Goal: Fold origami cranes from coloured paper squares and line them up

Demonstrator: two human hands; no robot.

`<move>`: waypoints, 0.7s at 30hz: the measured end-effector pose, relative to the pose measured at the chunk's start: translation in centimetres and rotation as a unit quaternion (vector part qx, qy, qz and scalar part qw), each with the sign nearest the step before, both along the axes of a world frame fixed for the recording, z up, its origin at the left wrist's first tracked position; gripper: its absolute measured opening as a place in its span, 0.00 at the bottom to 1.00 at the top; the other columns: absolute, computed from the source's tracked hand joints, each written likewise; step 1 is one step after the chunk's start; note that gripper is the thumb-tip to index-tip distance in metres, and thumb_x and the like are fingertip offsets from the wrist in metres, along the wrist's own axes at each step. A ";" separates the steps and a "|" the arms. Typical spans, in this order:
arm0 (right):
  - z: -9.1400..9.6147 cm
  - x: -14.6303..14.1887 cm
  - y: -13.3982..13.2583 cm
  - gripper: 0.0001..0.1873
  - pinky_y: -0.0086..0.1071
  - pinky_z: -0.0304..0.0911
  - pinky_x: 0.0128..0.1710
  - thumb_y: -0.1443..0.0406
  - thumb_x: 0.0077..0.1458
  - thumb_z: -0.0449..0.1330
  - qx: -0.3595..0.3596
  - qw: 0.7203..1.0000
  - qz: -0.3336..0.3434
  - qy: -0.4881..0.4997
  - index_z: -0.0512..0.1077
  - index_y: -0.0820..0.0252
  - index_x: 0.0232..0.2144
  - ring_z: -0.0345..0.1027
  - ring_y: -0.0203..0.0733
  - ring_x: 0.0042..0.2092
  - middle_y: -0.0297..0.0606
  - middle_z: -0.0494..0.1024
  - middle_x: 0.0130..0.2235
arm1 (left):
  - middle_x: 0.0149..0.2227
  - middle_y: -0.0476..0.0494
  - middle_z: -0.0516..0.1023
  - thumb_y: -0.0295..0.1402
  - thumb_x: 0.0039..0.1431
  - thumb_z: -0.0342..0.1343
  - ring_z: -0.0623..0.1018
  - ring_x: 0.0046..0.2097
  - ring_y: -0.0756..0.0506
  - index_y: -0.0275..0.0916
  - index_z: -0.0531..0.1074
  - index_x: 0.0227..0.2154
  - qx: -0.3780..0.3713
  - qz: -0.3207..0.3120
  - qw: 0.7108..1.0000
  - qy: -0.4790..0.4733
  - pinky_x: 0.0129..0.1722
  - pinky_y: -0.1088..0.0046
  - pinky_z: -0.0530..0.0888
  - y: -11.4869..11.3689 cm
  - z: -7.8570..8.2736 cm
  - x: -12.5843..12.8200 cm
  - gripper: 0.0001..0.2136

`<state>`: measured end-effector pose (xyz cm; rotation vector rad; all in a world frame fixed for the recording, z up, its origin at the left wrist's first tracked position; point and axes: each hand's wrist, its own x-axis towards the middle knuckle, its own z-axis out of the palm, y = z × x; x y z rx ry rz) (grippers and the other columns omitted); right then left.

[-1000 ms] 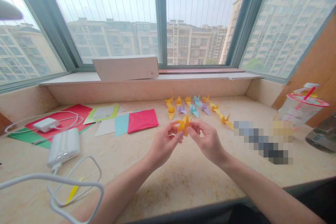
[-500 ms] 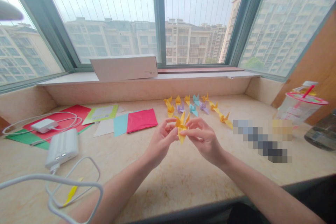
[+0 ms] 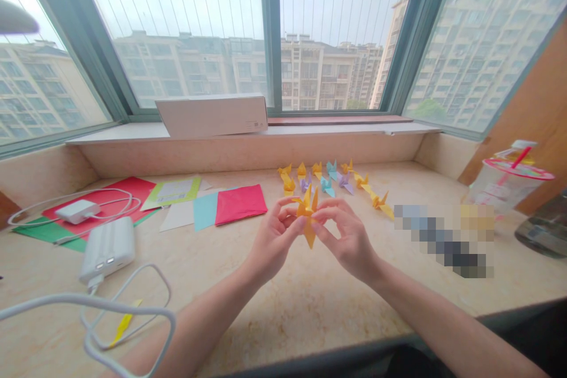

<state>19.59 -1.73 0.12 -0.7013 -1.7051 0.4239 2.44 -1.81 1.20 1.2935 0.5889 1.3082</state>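
The held paper bird (image 3: 311, 237) is yellow. The little birds come in colours too: yellow birds (image 3: 379, 201), light blue birds (image 3: 327, 187) and purple birds (image 3: 345, 183). The worktop (image 3: 283, 319) is cream with blotchy brown marks. The packet (image 3: 241, 205) is pinky red. The power bank (image 3: 110, 245) is white, the straw (image 3: 521, 157) is red, and the window frame (image 3: 271, 41) is grey-green.

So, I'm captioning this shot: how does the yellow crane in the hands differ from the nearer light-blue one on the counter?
The yellow crane is gripped by the left hand and right hand; the light-blue crane rests on the counter. In the picture the yellow crane appears larger, being nearer the camera, than the light-blue crane. Both are folded paper with pointed tips.
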 end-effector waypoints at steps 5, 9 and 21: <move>-0.8 -0.7 0.4 0.06 0.39 0.71 0.47 0.65 0.57 0.64 -0.082 0.987 0.072 0.116 0.74 0.53 0.39 0.71 0.42 0.47 0.39 0.70 0.46 | 0.39 0.44 0.81 0.36 0.59 0.63 0.80 0.41 0.45 0.41 0.65 0.49 0.014 0.040 0.999 0.012 0.40 0.70 0.75 0.1 -0.1 0.1 0.18; -1.0 -0.9 0.6 0.12 0.36 0.71 0.45 0.63 0.54 0.67 -0.175 0.962 0.111 0.180 0.71 0.52 0.41 0.73 0.40 0.42 0.36 0.76 0.40 | 0.36 0.47 0.81 0.35 0.59 0.63 0.80 0.38 0.46 0.42 0.63 0.47 0.023 0.063 0.998 0.002 0.37 0.71 0.75 0.1 -0.1 0.2 0.17; -0.7 -0.5 0.6 0.05 0.38 0.66 0.43 0.61 0.56 0.66 -0.135 0.983 0.050 0.112 0.78 0.55 0.34 0.71 0.42 0.41 0.37 0.77 0.39 | 0.41 0.46 0.77 0.32 0.58 0.63 0.78 0.45 0.46 0.42 0.66 0.45 0.071 0.026 0.997 0.020 0.41 0.72 0.74 -0.2 -0.7 0.5 0.14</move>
